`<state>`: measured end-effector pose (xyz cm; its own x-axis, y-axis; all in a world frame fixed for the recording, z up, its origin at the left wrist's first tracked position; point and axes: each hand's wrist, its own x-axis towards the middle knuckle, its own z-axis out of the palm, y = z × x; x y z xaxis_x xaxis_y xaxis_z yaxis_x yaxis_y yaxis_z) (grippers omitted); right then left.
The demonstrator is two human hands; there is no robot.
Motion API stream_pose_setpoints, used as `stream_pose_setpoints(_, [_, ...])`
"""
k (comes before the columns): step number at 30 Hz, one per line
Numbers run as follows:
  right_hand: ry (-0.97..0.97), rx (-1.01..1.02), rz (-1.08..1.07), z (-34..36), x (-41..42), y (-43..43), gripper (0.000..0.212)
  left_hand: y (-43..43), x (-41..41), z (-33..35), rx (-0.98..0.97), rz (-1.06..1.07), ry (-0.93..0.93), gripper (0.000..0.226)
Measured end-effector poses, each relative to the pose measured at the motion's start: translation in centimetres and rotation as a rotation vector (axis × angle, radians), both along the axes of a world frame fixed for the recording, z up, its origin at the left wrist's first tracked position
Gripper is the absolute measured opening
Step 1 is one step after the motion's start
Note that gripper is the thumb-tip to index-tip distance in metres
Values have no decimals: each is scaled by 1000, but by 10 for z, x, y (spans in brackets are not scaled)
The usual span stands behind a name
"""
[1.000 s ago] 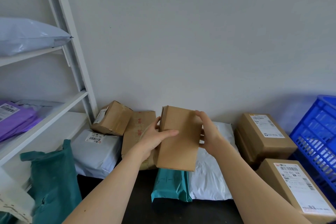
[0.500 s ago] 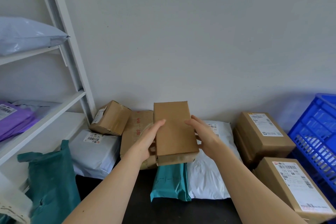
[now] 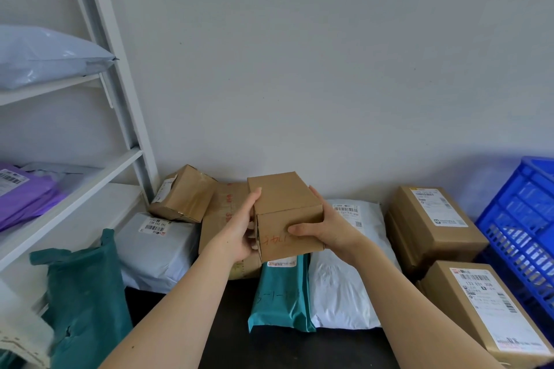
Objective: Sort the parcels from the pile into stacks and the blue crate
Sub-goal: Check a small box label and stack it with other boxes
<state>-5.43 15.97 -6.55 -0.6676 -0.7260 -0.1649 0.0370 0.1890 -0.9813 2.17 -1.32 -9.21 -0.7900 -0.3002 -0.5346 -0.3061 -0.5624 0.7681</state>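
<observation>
Both hands hold a small brown cardboard box [image 3: 284, 204] above the pile, near the wall. Its near end faces me and bears red handwriting. My left hand [image 3: 239, 228] grips its left side, fingers along the edge. My right hand [image 3: 326, 225] grips the right side, thumb across the near face. Below it lie a teal mailer [image 3: 281, 293], a white mailer [image 3: 344, 278] and a flat brown carton [image 3: 218, 213]. The blue crate [image 3: 521, 231] stands at the right edge.
Two labelled brown boxes, one [image 3: 431, 222] behind the other [image 3: 485, 305], sit beside the crate. A small tilted box [image 3: 183, 192] rests on a grey mailer [image 3: 156, 246]. A white shelf rack [image 3: 90, 171] on the left carries grey and purple mailers; a dark green bag [image 3: 87, 293] lies by it.
The box has been turned in my hands: its broad face tipped away and up, and its small end with the red writing now faces me. My right thumb has moved onto that end.
</observation>
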Motion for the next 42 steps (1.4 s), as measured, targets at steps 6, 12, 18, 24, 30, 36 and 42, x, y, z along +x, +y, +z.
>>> stream_pose_setpoints(6, [69, 14, -71, -2, -3, 1, 110, 8, -2, 12, -50, -26, 70, 66])
stream_pose_setpoints(12, [7, -38, -109, -2, -5, 5, 86, 11, 3, 16, -316, -183, 197, 94])
stream_pose_setpoints(18, [-39, -26, -166, -4, -6, 9, 76, 7, 4, 13, -561, -271, 227, 107])
stream_pose_setpoints(24, [-38, -25, -214, -6, -5, 11, 73, 9, 1, 13, -629, -266, 225, 111])
stream_pose_setpoints(30, [-5, -47, -246, 0, -7, 8, 70, 10, -3, 18, -635, -237, 269, 97])
stream_pose_setpoints(36, [-251, -154, -261, 5, -10, 11, 42, 14, -3, 23, -676, -249, 280, 103])
stream_pose_setpoints(42, [-280, -147, -454, -12, -22, 3, 52, 17, -5, 25, -588, -270, 250, 101])
